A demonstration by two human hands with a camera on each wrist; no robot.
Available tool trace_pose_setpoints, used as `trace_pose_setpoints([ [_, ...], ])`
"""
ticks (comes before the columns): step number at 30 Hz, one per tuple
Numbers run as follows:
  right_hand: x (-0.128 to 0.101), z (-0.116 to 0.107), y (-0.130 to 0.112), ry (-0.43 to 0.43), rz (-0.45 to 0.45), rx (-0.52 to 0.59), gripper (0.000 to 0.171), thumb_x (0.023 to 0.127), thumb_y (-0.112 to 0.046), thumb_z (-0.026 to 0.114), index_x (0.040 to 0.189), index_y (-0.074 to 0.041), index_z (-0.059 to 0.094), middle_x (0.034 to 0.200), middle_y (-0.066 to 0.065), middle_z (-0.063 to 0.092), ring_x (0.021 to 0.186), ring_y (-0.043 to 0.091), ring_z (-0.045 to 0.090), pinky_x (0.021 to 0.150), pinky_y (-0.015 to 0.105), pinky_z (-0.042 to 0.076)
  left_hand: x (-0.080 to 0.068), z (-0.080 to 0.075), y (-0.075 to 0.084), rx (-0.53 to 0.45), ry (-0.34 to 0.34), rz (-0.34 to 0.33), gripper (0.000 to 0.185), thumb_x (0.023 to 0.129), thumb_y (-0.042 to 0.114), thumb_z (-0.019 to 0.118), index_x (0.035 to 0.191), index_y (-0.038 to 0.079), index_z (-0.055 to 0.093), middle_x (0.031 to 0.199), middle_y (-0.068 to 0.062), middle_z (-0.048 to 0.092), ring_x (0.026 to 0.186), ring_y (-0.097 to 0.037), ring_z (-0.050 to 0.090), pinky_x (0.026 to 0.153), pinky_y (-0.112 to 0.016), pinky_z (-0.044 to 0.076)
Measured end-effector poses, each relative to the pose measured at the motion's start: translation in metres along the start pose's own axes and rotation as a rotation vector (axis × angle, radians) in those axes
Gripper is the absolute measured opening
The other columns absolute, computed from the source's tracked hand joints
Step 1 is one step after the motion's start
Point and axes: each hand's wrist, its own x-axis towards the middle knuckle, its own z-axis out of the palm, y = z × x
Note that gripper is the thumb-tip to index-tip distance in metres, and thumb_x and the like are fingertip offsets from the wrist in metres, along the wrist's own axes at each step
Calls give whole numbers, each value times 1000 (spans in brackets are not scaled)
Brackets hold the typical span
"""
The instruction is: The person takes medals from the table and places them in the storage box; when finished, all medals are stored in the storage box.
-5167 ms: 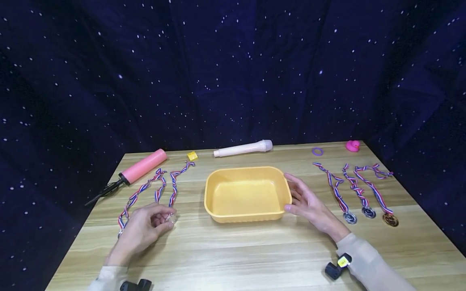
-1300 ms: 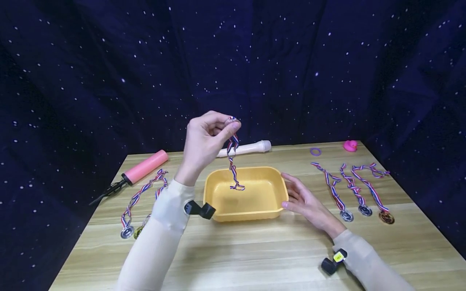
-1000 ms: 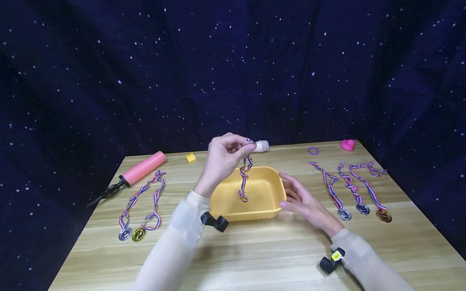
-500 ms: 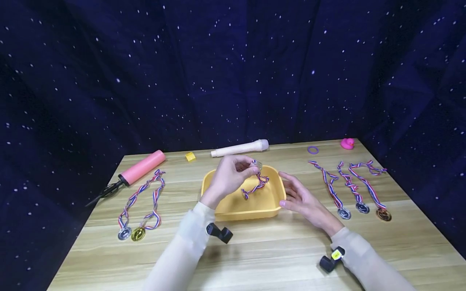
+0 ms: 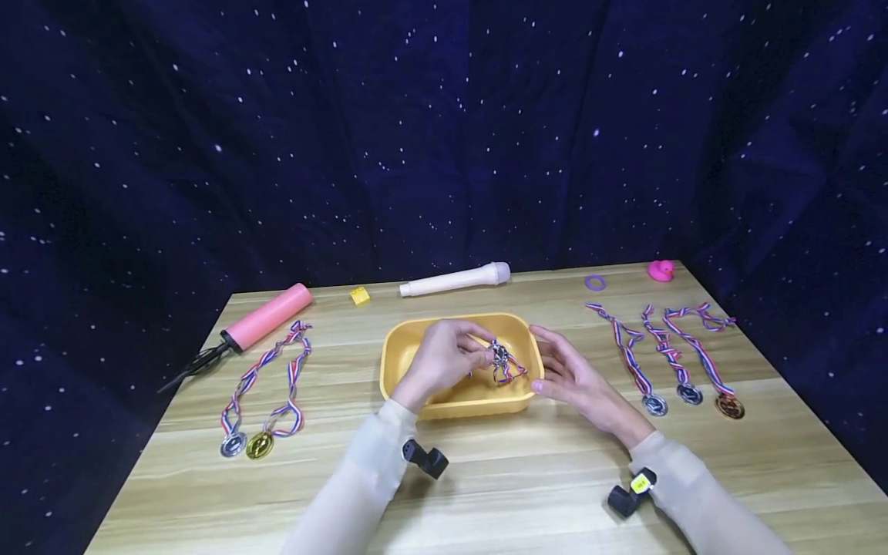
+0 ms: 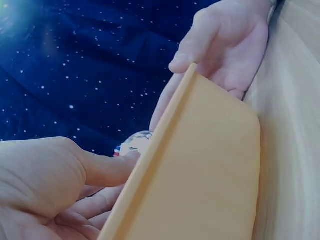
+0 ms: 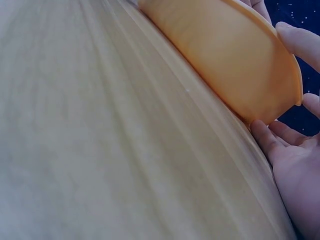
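Note:
Over the right half of a yellow plastic basin (image 5: 454,409), my left hand (image 5: 444,356) pinches a silver-looking medal (image 5: 499,353) between thumb and fingers. Its red, white and blue ribbon (image 5: 509,374) bunches down inside the basin. In the left wrist view the basin wall (image 6: 200,165) hides the fingertips' lower part, and only the top of the medal shows. My right hand (image 5: 579,378) rests against the basin's right end, thumb at the near corner and fingers spread along the outside. The right wrist view shows fingers (image 7: 267,140) touching the basin's outer wall low down.
Left: a silver medal (image 5: 233,444), a gold medal (image 5: 260,445), a pink pump (image 5: 270,315). Back: a yellow block (image 5: 359,296), a white microphone (image 5: 455,280), a purple ring (image 5: 594,283), a pink duck (image 5: 661,270). Right: two silver medals (image 5: 654,405) and a bronze medal (image 5: 730,406).
My left hand picked up a medal from the left of the table, carried it right over the basin, and has lowered it inside. My right hand has stayed at the basin's right end.

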Motion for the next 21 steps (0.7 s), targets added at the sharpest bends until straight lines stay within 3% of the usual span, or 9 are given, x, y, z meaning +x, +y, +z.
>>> trace_pose_setpoints([
  [10, -1, -1, -1, -3, -9, -15, 88, 104, -4, 73, 177, -15, 25, 162, 31, 46, 151, 47, 49, 119, 29, 51, -1, 6, -1, 48, -45, -33, 18, 97, -2, 82, 113, 4, 83, 89, -7, 84, 84, -31, 84, 66, -26, 63],
  [15, 0, -1, -1, -1, -9, -24, 88, 104, -4, 74, 176, -16, 26, 162, 31, 47, 151, 48, 50, 119, 29, 51, -1, 7, -2, 151, -52, -15, 20, 95, -2, 83, 115, 4, 83, 87, -7, 83, 78, -27, 82, 60, -23, 58],
  [21, -1, -1, 0, 0, -12, -32, 87, 104, -4, 73, 177, -16, 26, 161, 29, 48, 150, 47, 50, 120, 29, 51, -3, 4, -4, 321, -37, -10, 26, 94, 9, 89, 119, 6, 82, 91, -5, 84, 76, -11, 75, 74, -28, 61],
])
